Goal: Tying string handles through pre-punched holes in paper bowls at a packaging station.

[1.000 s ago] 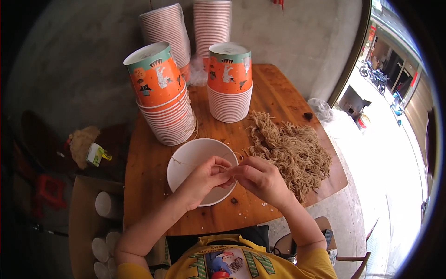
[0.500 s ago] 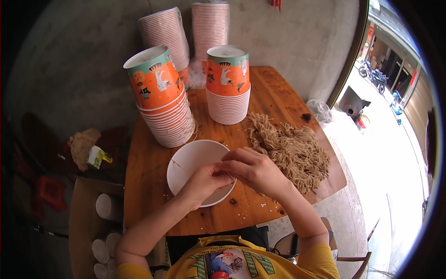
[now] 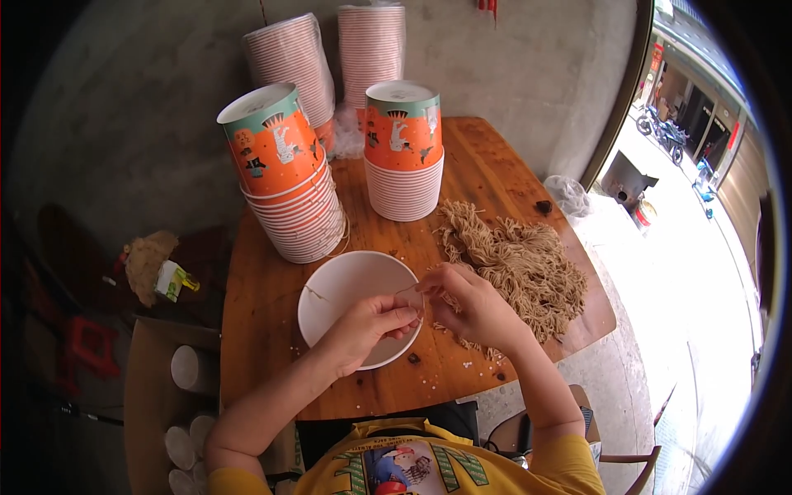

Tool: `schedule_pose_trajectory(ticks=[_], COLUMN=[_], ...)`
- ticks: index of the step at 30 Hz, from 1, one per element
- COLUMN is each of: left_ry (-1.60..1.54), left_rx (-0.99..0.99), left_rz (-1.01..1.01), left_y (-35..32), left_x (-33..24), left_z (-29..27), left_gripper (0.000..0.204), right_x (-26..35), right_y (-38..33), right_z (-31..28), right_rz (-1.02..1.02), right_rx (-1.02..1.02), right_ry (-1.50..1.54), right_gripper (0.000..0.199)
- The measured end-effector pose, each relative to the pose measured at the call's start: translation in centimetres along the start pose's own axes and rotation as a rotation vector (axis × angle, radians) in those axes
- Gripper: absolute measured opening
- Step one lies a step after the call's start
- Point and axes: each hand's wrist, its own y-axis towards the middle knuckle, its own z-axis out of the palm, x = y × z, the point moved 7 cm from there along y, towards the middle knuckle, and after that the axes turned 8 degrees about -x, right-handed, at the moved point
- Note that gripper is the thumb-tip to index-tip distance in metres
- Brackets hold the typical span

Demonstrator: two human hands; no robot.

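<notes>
A paper bucket [image 3: 330, 301], white inside, stands mouth up at the front of the wooden table. At its right rim, my left hand [image 3: 381, 323] is closed, thumb against fingers, pinching a thin string there. Just beyond the rim, my right hand [image 3: 472, 304] pinches the same string [image 3: 407, 289], which makes a small loop between both hands. The exact fingertip hold is partly hidden. Another short string end [image 3: 314, 293] sticks out inside the bucket's left wall. To the right of my right hand lies a loose heap of tan strings [image 3: 524, 268].
Two upside-down stacks of orange-and-green paper buckets, a left stack [image 3: 280, 157] with strings hanging from it and a right stack [image 3: 404, 153], stand behind. Taller wrapped stacks [image 3: 373, 58] lean by the wall. A cardboard box [image 3: 148, 371] with white buckets stands left of the table [image 3: 470, 157].
My right hand has drawn slightly away from my left and lowered a little, its fingers spreading from the left fingertips. A loop of string now shows between the hands.
</notes>
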Motion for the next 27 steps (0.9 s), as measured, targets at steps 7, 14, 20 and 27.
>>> schedule_pose_trajectory(ticks=[7, 14, 20, 27], left_ry=[0.061, 0.653, 0.324, 0.379], left_rx=[-0.011, -0.134, -0.074, -0.030], left_rz=[0.082, 0.564, 0.344, 0.400], left_y=[-0.1, -1.2, -0.3, 0.2], left_x=[-0.9, -3.8, -2.8, -2.6], left_z=[0.6, 1.4, 0.5, 0.5], left_gripper=[0.014, 0.008, 0.009, 0.007], right_x=[-0.6, -0.7, -0.1, -0.3], right_y=[-1.3, -1.4, -1.8, -2.0], right_z=[0.4, 0.7, 0.7, 1.0], right_rz=[0.034, 0.057, 0.018, 0.071], right_rx=[-0.026, -0.033, -0.051, -0.122], right_ry=[0.099, 0.089, 0.169, 0.106], right_gripper=[0.027, 0.025, 0.028, 0.018])
